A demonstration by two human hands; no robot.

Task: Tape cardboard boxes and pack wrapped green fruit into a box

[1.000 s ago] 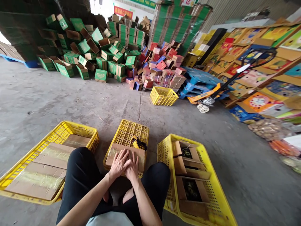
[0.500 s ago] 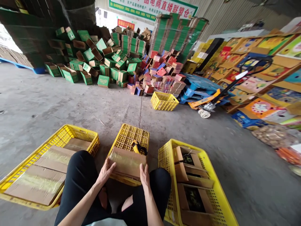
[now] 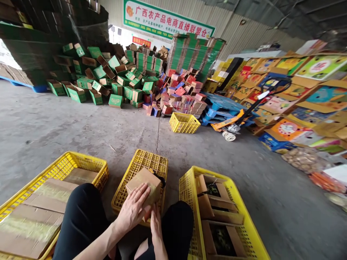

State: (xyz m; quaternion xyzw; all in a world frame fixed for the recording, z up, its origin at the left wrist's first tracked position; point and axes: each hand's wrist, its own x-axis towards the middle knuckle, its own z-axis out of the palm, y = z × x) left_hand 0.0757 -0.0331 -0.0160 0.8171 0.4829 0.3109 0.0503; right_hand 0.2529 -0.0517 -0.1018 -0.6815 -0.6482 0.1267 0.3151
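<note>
A small brown cardboard box is turned on edge above the middle yellow crate, which lies upside down between my knees. My left hand lies over the box's near face with fingers wrapped on it. My right hand holds it from below at the near corner. A yellow and black tape dispenser peeks out behind the box on the crate.
A yellow crate on my left holds sealed brown boxes. A yellow crate on my right holds open boxes. Further off are another yellow crate, piles of green and red cartons, blue pallets and a pallet jack.
Both hands pressed flat on the box, then gripped its two sides and lifted it. Now the box is rotated onto an edge, and the view has tilted upward.
</note>
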